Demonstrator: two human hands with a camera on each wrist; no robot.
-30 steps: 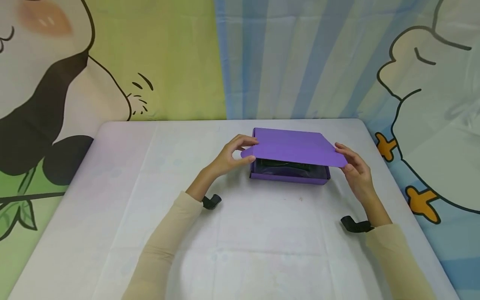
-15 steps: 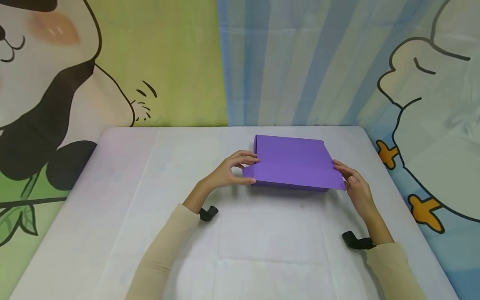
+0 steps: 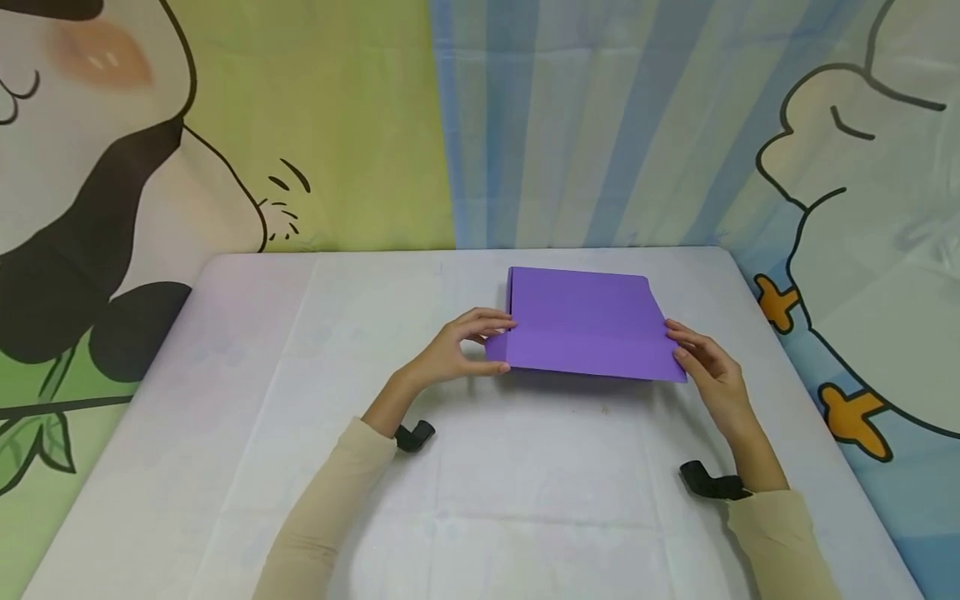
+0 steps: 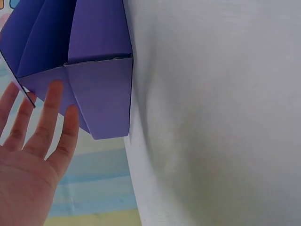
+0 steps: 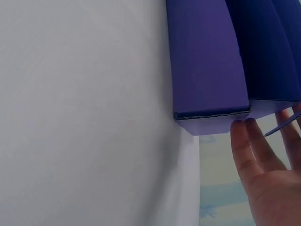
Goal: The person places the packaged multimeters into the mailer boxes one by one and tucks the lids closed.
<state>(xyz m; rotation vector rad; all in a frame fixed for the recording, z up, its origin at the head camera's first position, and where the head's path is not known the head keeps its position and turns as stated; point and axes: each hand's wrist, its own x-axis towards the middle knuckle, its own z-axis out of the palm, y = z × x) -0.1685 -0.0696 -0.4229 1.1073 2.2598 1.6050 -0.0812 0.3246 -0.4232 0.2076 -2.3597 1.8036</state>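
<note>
A cartoon-printed cloth backdrop (image 3: 360, 125) in green and striped blue hangs behind the purple cardboard box (image 5: 207, 61). Under the box is a white-covered table (image 3: 525, 467). The box's lid (image 3: 577, 304) lies over its top, with the front flap (image 3: 585, 354) toward the person; both wrist views show a gap between lid and front wall (image 4: 99, 33). At the box's left side is the left hand (image 3: 453, 350), its straight fingers spread apart, thumb at the flap's corner. At the box's right side is the right hand (image 3: 712, 367), fingers extended and apart, two fingertips against the box, thumb at the lid's edge. Black wrist-worn devices (image 3: 712, 483) sit on the box's near side.
</note>
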